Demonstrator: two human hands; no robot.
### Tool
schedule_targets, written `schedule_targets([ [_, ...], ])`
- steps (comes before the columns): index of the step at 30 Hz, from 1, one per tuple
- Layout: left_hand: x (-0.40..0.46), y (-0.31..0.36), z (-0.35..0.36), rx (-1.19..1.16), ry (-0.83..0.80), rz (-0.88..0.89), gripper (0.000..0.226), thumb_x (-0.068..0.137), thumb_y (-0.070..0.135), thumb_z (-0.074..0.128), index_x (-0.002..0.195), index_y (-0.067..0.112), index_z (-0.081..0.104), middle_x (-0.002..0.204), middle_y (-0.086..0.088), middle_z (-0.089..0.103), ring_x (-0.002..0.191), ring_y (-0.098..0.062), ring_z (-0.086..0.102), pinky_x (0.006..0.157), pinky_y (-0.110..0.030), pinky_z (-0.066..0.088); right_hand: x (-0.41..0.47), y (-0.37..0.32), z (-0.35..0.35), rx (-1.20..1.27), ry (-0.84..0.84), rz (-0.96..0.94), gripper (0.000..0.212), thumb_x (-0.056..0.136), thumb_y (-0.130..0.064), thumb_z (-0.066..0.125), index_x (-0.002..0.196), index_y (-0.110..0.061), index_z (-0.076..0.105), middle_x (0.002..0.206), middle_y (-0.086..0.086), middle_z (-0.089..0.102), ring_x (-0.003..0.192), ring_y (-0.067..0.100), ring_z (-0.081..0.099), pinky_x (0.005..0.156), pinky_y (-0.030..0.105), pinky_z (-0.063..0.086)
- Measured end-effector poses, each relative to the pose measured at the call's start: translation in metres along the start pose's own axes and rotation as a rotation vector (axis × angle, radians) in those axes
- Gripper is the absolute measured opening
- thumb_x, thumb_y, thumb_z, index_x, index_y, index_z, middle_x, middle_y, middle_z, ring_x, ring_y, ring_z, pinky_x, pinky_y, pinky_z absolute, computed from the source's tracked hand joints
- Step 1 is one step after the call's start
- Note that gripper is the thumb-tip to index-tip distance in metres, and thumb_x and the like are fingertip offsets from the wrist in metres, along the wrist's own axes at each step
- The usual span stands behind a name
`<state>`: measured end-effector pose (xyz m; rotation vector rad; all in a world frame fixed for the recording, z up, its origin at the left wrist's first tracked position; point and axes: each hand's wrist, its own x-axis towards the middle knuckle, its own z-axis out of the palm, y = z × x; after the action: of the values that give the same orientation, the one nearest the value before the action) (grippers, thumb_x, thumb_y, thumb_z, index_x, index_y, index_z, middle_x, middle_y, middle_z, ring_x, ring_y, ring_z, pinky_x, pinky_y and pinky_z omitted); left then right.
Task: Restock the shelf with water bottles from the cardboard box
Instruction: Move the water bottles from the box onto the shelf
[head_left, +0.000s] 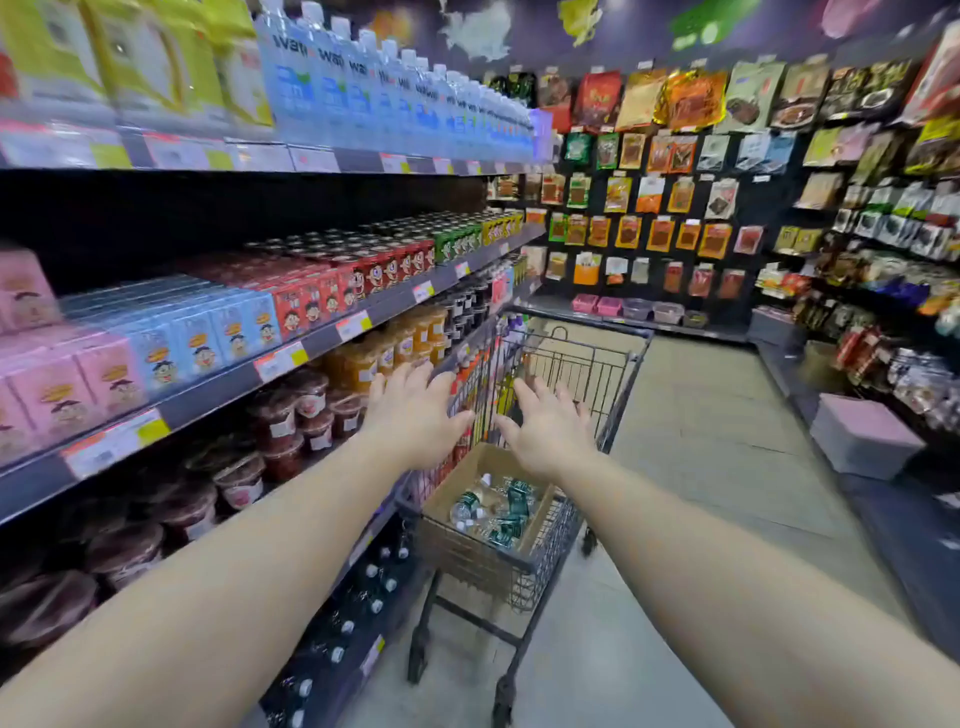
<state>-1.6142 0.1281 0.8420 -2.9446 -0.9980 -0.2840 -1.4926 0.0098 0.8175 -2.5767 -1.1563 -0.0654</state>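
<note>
Left hand (415, 415) spread wide, fingers straight, holding nothing. Right hand (548, 431) the same, palm down, fingers splayed, empty. Both hang in the air above the cardboard box (441, 499), apart from each other, touching neither it nor the cart.

The box sits open in the near end of the wire shopping cart (550, 530); it lies below and just beyond both wrists. Water bottles (493, 512) lie jumbled on their sides inside the box (green labels, white caps; count hard to make out). The box's far wall is hidden behind the right hand.

Left of the box runs the shelf (291, 358), blurred: juice cartons at hand height, jars lower, dark capped bottles in the bottom row, partly cut off by the left forearm.
</note>
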Motion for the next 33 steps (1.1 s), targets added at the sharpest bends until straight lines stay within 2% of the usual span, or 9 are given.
schedule_targets([
  [6,0.105,0.035,0.057,-0.010,-0.044,0.010,0.070,0.096,0.064,0.033,0.154,0.026,0.024,0.164,-0.004,0.020,0.151,-0.029,0.013,0.122,-0.053,0.009,0.102,0.063,0.028,0.036,-0.020,0.030,0.064,0.098,-0.055,0.034,0.154,-0.028,0.015,0.163,0.000,0.011,0.150,0.026,0.004,0.119,0.051,0.004],
  [13,0.207,0.042,0.112,-0.003,-0.119,-0.194,0.071,0.095,0.065,0.034,0.153,0.025,0.027,0.163,-0.005,0.022,0.149,-0.030,0.017,0.121,-0.053,0.013,0.233,0.122,0.069,0.024,-0.163,-0.095,0.065,0.099,-0.052,0.036,0.155,-0.027,0.013,0.163,0.002,0.009,0.150,0.027,0.003,0.118,0.052,0.006],
  [21,0.253,0.000,0.178,0.044,-0.216,-0.349,0.072,0.093,0.066,0.036,0.149,0.022,0.033,0.158,-0.008,0.030,0.141,-0.033,0.029,0.114,-0.050,0.026,0.338,0.127,0.143,-0.013,-0.326,-0.219,0.065,0.098,-0.050,0.041,0.153,-0.025,0.017,0.162,0.003,0.015,0.149,0.028,0.009,0.118,0.054,0.011],
  [24,0.275,-0.022,0.206,0.015,-0.271,-0.392,0.075,0.093,0.067,0.036,0.152,0.022,0.028,0.162,-0.008,0.022,0.146,-0.034,0.022,0.116,-0.052,0.023,0.363,0.119,0.179,-0.023,-0.386,-0.234,0.065,0.099,-0.050,0.039,0.154,-0.026,0.014,0.162,0.003,0.013,0.149,0.028,0.008,0.118,0.053,0.010],
  [27,0.302,-0.047,0.234,-0.001,-0.306,-0.403,0.075,0.092,0.067,0.035,0.152,0.022,0.029,0.160,-0.010,0.025,0.145,-0.036,0.024,0.115,-0.055,0.025,0.385,0.113,0.211,-0.052,-0.437,-0.239,0.066,0.099,-0.049,0.039,0.154,-0.025,0.014,0.162,0.004,0.015,0.149,0.028,0.010,0.117,0.053,0.012],
  [33,0.330,-0.065,0.290,-0.157,-0.405,-0.447,0.072,0.097,0.060,0.037,0.156,0.022,0.021,0.164,-0.007,0.018,0.150,-0.031,0.012,0.122,-0.051,0.008,0.429,0.127,0.275,-0.084,-0.527,-0.215,0.069,0.097,-0.050,0.043,0.155,-0.023,0.015,0.161,0.004,0.018,0.149,0.027,0.012,0.120,0.051,0.012],
])
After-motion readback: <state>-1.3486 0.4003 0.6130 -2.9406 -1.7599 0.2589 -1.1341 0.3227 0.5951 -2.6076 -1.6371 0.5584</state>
